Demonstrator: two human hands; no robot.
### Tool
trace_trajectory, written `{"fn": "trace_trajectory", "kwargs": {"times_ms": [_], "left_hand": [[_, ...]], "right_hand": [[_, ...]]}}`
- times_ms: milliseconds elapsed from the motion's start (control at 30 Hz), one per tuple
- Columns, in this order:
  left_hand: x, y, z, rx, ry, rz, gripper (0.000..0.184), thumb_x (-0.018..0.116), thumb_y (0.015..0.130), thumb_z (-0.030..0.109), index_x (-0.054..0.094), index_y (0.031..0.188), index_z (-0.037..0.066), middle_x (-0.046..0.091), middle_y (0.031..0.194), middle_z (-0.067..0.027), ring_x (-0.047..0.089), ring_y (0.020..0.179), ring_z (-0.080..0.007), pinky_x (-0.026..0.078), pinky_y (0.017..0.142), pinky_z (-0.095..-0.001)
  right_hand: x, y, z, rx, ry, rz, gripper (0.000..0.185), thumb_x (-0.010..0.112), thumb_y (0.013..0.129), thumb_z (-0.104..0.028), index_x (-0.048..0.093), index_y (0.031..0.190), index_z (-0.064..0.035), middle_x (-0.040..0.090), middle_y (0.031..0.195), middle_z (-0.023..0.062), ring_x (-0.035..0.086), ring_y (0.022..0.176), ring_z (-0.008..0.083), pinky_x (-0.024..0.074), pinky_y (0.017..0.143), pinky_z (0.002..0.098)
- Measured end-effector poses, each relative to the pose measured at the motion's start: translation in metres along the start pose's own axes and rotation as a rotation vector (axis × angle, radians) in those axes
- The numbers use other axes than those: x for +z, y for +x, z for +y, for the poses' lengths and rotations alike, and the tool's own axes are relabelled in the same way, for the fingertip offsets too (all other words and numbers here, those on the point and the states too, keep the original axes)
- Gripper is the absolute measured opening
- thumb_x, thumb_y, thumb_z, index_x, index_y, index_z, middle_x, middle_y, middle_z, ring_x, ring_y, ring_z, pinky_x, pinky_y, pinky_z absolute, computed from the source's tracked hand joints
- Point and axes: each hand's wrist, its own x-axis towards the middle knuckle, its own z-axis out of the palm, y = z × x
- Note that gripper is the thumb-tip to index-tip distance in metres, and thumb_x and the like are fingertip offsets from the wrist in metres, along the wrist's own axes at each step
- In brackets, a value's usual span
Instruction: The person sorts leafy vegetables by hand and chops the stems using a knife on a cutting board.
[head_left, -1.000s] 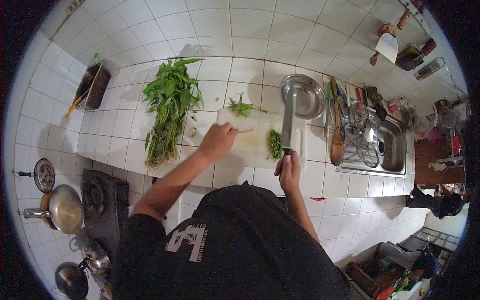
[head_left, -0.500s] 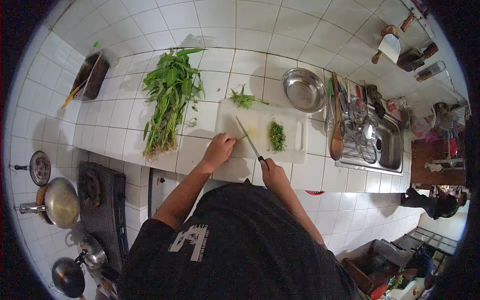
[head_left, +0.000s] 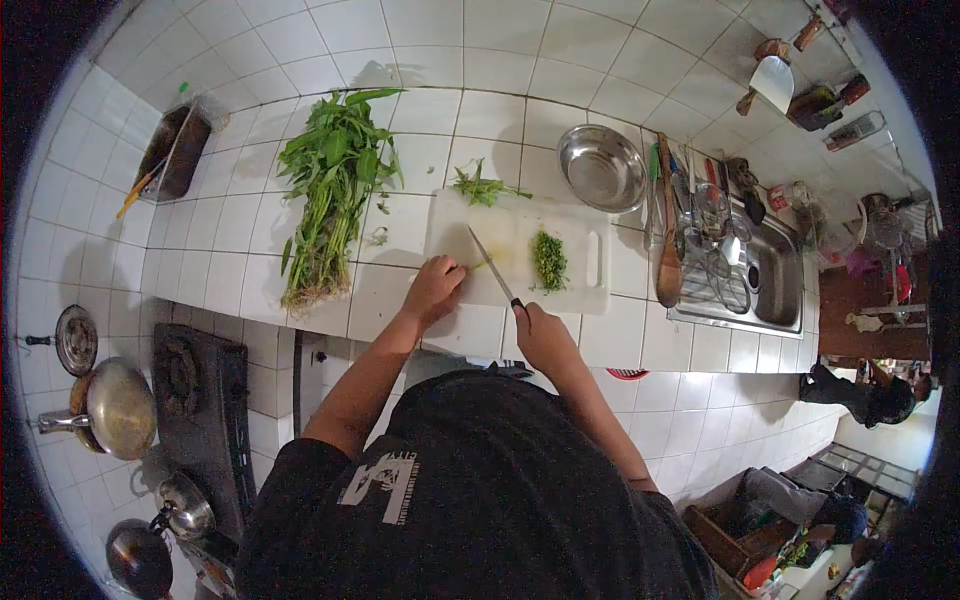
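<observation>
My right hand (head_left: 546,338) is wrapped round the dark handle of a kitchen knife (head_left: 492,262), its blade slanting up and left over the white cutting board (head_left: 590,296). At the board's left edge, the closed fingers of my left hand (head_left: 434,288) hold a thin green stem (head_left: 478,265) whose end reaches toward the blade. A small heap of finely chopped greens (head_left: 549,260) lies right of the knife. Some leafy sprigs (head_left: 484,186) rest across the board's far edge. To the left, a big bunch of leafy greens (head_left: 335,195) with roots lies on the tiled counter.
A steel bowl (head_left: 602,168) stands behind the board's right corner. Right of it are a wooden spoon (head_left: 669,255), other utensils and a sink (head_left: 775,275). A black stove (head_left: 200,420) sits lower left, and a person (head_left: 868,395) is far off at the right.
The view has shifted slightly, so the counter things appear a little higher and further left. Both hands keep their holds, with the knife still beside the stem.
</observation>
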Motion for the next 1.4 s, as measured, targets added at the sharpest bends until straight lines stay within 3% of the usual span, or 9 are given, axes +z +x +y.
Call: {"fn": "trace_trajectory", "kwargs": {"times_ms": [133, 433, 633, 733, 767, 867, 967, 1233, 1400], "left_hand": [[0.007, -0.003, 0.002, -0.04, -0.047, 0.026, 0.017, 0.065, 0.082, 0.007, 0.067, 0.098, 0.001, 0.057, 0.097, -0.014, 0.057, 0.096, -0.035, 0.049, 0.083, -0.0463], [0.001, -0.001, -0.003, -0.035, -0.042, 0.015, 0.016, 0.065, 0.085, 0.008, 0.068, 0.1, 0.001, 0.059, 0.098, -0.0146, 0.059, 0.095, -0.0363, 0.05, 0.085, -0.0466], [-0.032, 0.017, -0.026, -0.218, -0.169, 0.153, 0.013, 0.063, 0.089, 0.005, 0.066, 0.1, 0.0, 0.062, 0.095, -0.0177, 0.063, 0.09, -0.0356, 0.055, 0.074, -0.042], [-0.049, 0.035, -0.026, -0.323, -0.226, 0.176, 0.015, 0.063, 0.088, 0.005, 0.066, 0.103, 0.0, 0.062, 0.093, -0.0172, 0.064, 0.09, -0.0334, 0.055, 0.074, -0.0414], [-0.047, 0.039, -0.031, -0.405, -0.274, 0.154, 0.022, 0.067, 0.086, 0.006, 0.064, 0.108, 0.0, 0.062, 0.098, -0.0164, 0.063, 0.097, -0.034, 0.053, 0.084, -0.0436], [-0.029, 0.043, -0.038, -0.38, -0.012, 0.298, 0.029, 0.07, 0.085, 0.012, 0.062, 0.112, 0.002, 0.061, 0.105, -0.016, 0.06, 0.104, -0.0355, 0.049, 0.09, -0.047], [-0.024, 0.043, -0.024, -0.364, 0.071, 0.245, 0.03, 0.072, 0.083, 0.012, 0.065, 0.111, 0.003, 0.062, 0.107, -0.0161, 0.061, 0.104, -0.0346, 0.048, 0.092, -0.0466], [0.002, 0.043, 0.012, -0.116, -0.135, -0.083, 0.031, 0.072, 0.083, 0.025, 0.067, 0.106, 0.005, 0.063, 0.103, -0.0152, 0.061, 0.101, -0.0353, 0.049, 0.087, -0.0476], [0.022, 0.039, 0.018, -0.1, -0.147, -0.047, 0.031, 0.071, 0.084, 0.023, 0.065, 0.108, 0.004, 0.062, 0.102, -0.0164, 0.061, 0.1, -0.0361, 0.05, 0.086, -0.0475]], "right_hand": [[0.024, -0.006, 0.007, 0.12, 0.011, -0.001, 0.042, 0.041, 0.105, -0.037, 0.055, 0.099, 0.0018, 0.066, 0.08, 0.0329, 0.066, 0.079, 0.052, 0.0523, 0.07, 0.0605], [0.027, 0.001, 0.009, 0.09, -0.023, 0.043, 0.046, 0.041, 0.105, -0.041, 0.058, 0.097, 0.0005, 0.067, 0.077, 0.0305, 0.067, 0.078, 0.0506, 0.0528, 0.07, 0.0601], [0.021, 0.0, 0.01, 0.082, 0.009, 0.046, 0.046, 0.042, 0.105, -0.042, 0.058, 0.097, 0.0005, 0.067, 0.078, 0.0301, 0.067, 0.077, 0.0499, 0.0524, 0.07, 0.0597], [0.023, 0.002, 0.013, 0.087, 0.014, 0.029, 0.046, 0.043, 0.104, -0.043, 0.058, 0.099, -0.0001, 0.068, 0.079, 0.0298, 0.067, 0.079, 0.0495, 0.0524, 0.072, 0.0588], [0.024, 0.003, 0.016, 0.089, 0.01, 0.014, 0.045, 0.043, 0.104, -0.043, 0.058, 0.099, -0.0006, 0.068, 0.08, 0.0298, 0.067, 0.081, 0.0493, 0.0526, 0.073, 0.0582], [0.015, 0.0, 0.012, 0.124, 0.002, 0.027, 0.046, 0.044, 0.104, -0.045, 0.058, 0.099, -0.0013, 0.068, 0.082, 0.0287, 0.067, 0.083, 0.0482, 0.0522, 0.074, 0.0576], [-0.006, -0.009, 0.002, 0.148, 0.019, 0.06, 0.044, 0.047, 0.103, -0.044, 0.058, 0.097, -0.0021, 0.068, 0.082, 0.0275, 0.067, 0.082, 0.0468, 0.0513, 0.073, 0.0572], [-0.034, -0.029, 0.044, 0.16, 0.037, 0.332, 0.034, 0.06, 0.098, -0.038, 0.062, 0.098, -0.0044, 0.066, 0.094, 0.0236, 0.065, 0.088, 0.0452, 0.0509, 0.074, 0.0526], [-0.039, -0.041, 0.087, 0.157, -0.033, 0.532, 0.028, 0.063, 0.096, -0.032, 0.061, 0.097, -0.0038, 0.064, 0.092, 0.0195, 0.064, 0.086, 0.0425, 0.0516, 0.073, 0.0508]]}}
